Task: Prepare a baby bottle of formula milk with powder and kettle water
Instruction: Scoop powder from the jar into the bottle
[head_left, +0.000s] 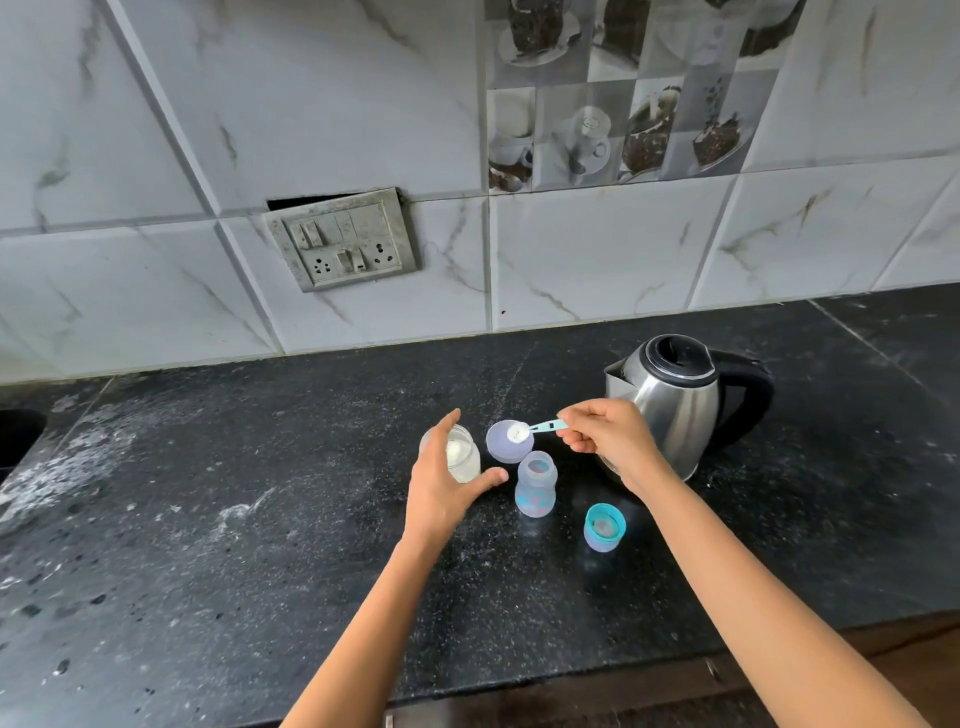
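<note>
A small clear baby bottle (536, 484) stands open and upright on the black counter (260, 519). Its teal collar with teat (604, 527) lies to the right of it. To the left stands an open glass jar of white powder (462, 452); my left hand (444, 478) curves around it with fingers apart, not clearly gripping. My right hand (605, 434) pinches the handle of a teal scoop (535, 428) heaped with white powder. The scoop hovers above a lilac lid (506, 444) just behind the bottle. A steel kettle (680, 400) with its lid down stands at the right.
A tiled wall with a switch and socket panel (345, 241) rises behind the counter. White powdery smears mark the counter's left part (67, 462). A dark opening (15, 436) sits at the far left edge. The counter's front edge runs along the bottom right.
</note>
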